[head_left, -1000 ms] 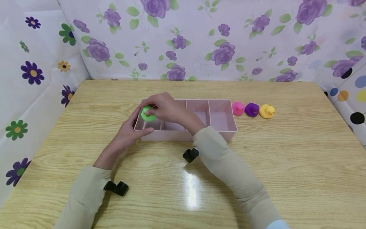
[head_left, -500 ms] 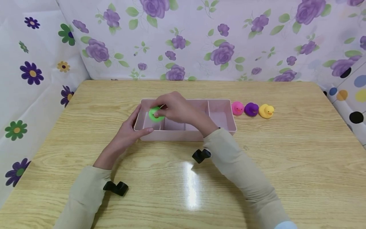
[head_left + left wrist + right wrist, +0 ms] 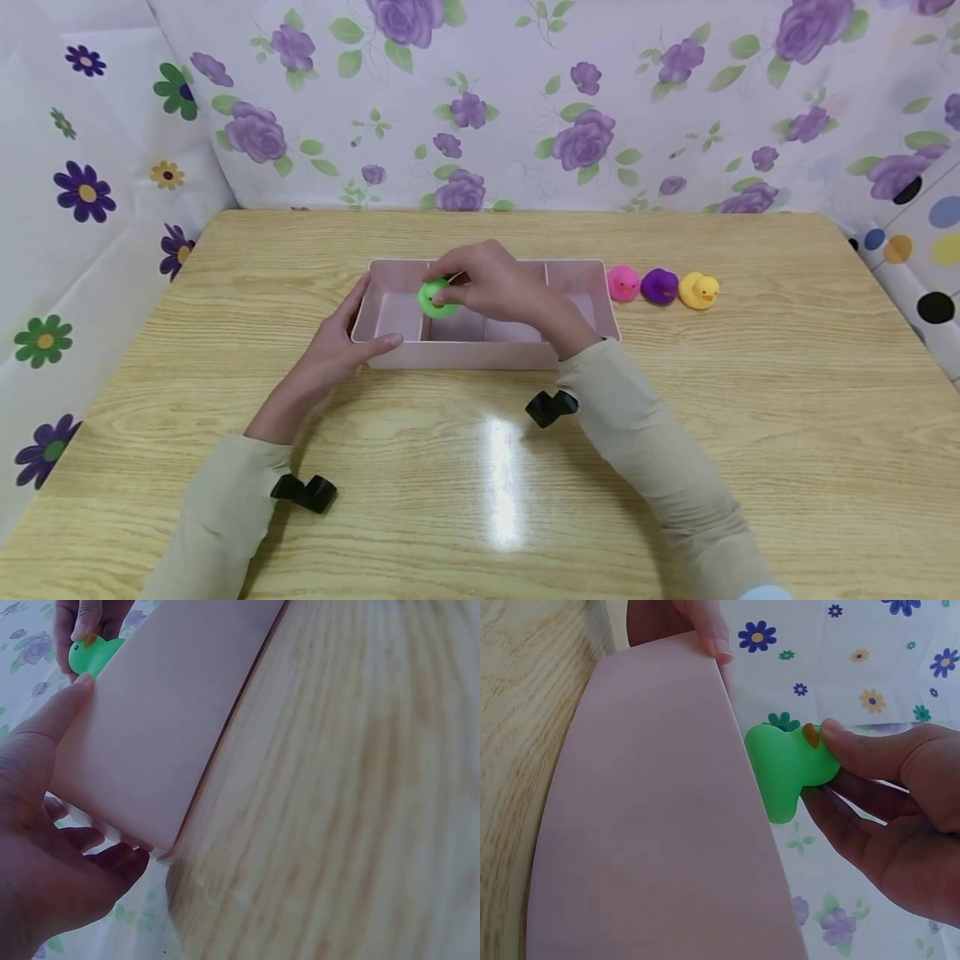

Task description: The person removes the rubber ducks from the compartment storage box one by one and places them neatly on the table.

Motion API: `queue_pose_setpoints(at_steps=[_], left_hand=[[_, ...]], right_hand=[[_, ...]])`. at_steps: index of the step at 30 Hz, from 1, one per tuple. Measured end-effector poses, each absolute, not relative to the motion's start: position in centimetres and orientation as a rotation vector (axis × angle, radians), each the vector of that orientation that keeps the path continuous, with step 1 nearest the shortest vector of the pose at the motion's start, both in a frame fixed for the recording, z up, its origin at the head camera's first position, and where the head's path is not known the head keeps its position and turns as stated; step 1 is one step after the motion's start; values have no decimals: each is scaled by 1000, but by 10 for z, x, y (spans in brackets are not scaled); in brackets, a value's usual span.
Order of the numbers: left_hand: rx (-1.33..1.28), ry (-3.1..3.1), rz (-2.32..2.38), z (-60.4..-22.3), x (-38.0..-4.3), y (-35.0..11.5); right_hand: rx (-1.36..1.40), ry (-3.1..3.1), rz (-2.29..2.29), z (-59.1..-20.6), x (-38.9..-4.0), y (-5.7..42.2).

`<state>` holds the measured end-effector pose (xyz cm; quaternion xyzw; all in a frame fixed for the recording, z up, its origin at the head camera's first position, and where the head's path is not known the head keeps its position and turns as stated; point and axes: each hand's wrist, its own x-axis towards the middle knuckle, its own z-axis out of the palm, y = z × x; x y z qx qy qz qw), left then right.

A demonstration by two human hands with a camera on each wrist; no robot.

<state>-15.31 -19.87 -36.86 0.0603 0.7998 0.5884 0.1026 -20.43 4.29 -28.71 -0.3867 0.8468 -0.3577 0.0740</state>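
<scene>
A long pale pink divided box [image 3: 450,357] stands on the table. My left hand [image 3: 331,352] grips its left end, thumb over the front rim and fingers along the end wall; the left wrist view shows those fingers [image 3: 124,859] curled at the box's corner. My right hand [image 3: 491,283] pinches a green rubber duck [image 3: 432,302] between thumb and fingers. In the head view the duck overlaps the divider between the leftmost compartment and the one beside it. From the right wrist, the duck [image 3: 784,765] shows at rim height, its lower part hidden behind the box wall.
Just right of the box, a pink duck [image 3: 623,284], a purple duck [image 3: 661,287] and a yellow duck [image 3: 699,291] sit in a row. Flowered cloth [image 3: 510,100] hangs behind the wooden table [image 3: 420,500]. Each sleeve carries a black wrist camera [image 3: 551,408].
My right hand has carried the green duck rightward, from over the leftmost compartment to the first divider. My left hand has stayed on the box's left end.
</scene>
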Motion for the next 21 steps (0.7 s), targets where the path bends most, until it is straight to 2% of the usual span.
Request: queue_pose_setpoints(at_steps=[21], left_hand=[[183, 2355, 1769, -368, -152, -198]], right_hand=[[-1061, 2522, -1205, -287, -204, 76]])
